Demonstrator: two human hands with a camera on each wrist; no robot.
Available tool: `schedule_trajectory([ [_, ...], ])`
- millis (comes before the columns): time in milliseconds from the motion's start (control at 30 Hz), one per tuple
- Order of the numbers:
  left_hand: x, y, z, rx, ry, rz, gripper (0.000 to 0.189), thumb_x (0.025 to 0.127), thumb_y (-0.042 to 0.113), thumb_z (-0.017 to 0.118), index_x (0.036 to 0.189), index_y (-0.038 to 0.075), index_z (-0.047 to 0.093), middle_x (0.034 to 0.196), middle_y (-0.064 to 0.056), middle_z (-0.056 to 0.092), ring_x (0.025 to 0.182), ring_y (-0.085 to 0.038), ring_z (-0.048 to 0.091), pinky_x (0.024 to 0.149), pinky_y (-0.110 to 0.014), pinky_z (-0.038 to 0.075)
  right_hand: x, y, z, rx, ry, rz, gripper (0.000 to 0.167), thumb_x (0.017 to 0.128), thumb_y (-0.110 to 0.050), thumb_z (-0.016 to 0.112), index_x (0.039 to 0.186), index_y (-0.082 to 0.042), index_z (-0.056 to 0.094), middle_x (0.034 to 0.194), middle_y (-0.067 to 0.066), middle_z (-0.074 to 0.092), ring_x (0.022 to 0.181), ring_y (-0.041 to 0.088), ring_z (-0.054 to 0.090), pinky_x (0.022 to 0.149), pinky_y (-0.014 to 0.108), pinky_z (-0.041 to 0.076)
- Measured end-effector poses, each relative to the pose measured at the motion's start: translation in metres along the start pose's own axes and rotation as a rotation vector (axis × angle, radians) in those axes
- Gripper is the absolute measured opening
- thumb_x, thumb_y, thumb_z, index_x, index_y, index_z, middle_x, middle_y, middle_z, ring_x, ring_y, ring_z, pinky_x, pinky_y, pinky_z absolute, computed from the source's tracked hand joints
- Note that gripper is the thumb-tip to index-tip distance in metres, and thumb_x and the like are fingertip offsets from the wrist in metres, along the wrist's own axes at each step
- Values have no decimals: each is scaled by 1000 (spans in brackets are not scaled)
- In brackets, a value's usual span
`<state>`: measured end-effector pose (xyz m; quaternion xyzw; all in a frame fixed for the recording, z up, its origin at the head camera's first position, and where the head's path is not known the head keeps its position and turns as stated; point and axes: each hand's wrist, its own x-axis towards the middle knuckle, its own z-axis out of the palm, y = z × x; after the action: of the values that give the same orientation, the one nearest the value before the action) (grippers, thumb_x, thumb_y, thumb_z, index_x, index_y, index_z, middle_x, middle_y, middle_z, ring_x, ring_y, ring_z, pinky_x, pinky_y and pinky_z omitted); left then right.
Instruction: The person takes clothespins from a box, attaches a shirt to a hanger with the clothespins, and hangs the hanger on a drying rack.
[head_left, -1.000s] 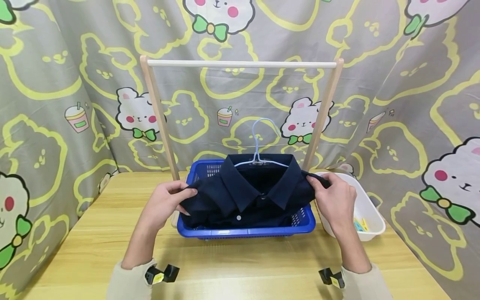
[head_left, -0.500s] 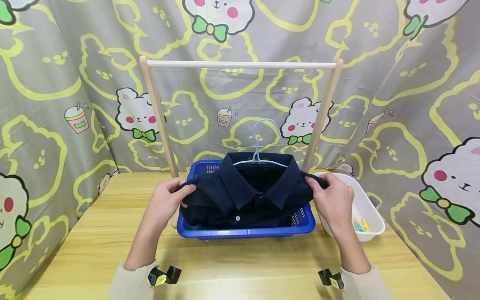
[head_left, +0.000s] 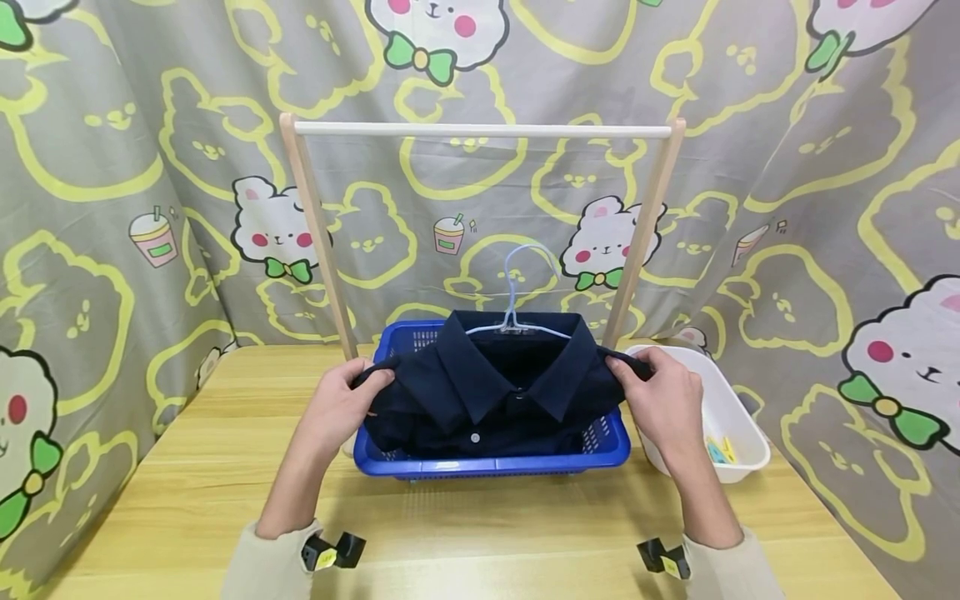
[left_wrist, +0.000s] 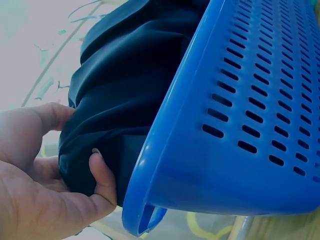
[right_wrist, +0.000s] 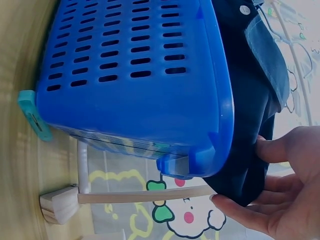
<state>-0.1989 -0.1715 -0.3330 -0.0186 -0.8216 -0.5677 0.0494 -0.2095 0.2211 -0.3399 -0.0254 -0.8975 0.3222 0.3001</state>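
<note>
A dark navy collared shirt (head_left: 480,392) lies bunched in the blue plastic basket (head_left: 495,466), its collar facing me. Inside its neck sits a pale blue hanger (head_left: 512,292), the hook standing up above the collar. At the left shoulder, my left hand (head_left: 333,408) pinches the cloth between thumb and fingers. My right hand (head_left: 669,404) grips the opposite shoulder the same way. Folded fabric (left_wrist: 115,85) rises over the basket rim in the left wrist view. The right wrist view shows thumb and fingers around the dark cloth (right_wrist: 245,165). The hanger's arms are mostly hidden under the shirt.
Behind the basket stands a wooden rack with a white crossbar (head_left: 480,129). A white basin (head_left: 753,457) with a few yellow and blue clips (head_left: 722,450) is at the right. A teal piece (right_wrist: 35,115) is at the basket's bottom corner. Patterned curtains (head_left: 465,283) surround the wooden table (head_left: 480,533).
The collar and hanger rose slightly, then sank a little lower. My left hand has shifted slightly right and my right hand slightly left; both keep their hold on the shirt.
</note>
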Motion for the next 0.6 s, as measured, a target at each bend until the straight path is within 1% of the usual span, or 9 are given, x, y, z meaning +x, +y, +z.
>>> schedule_trajectory([
  [233, 1, 0, 0, 1, -16, -15, 27, 101, 30, 60, 91, 4, 58, 86, -6, 52, 88, -23, 56, 78, -32, 52, 1, 1, 0, 4, -32, 7, 31, 94, -34, 73, 101, -4, 71, 96, 19, 74, 91, 41, 65, 79, 49, 46],
  [400, 1, -1, 0, -12, -25, -8, 28, 101, 31, 61, 90, 6, 58, 84, -5, 51, 88, -22, 57, 79, -33, 52, 2, 2, 0, 12, -34, 1, 31, 94, -32, 73, 106, -4, 70, 104, 19, 73, 96, 43, 65, 83, 52, 46],
  [600, 1, -2, 0, -23, -36, -1, 27, 100, 31, 62, 89, 7, 60, 83, -2, 51, 87, -20, 56, 78, -33, 51, 2, 2, -1, 22, -45, 19, 36, 94, -32, 72, 113, -1, 66, 113, 21, 71, 104, 46, 63, 88, 55, 44],
])
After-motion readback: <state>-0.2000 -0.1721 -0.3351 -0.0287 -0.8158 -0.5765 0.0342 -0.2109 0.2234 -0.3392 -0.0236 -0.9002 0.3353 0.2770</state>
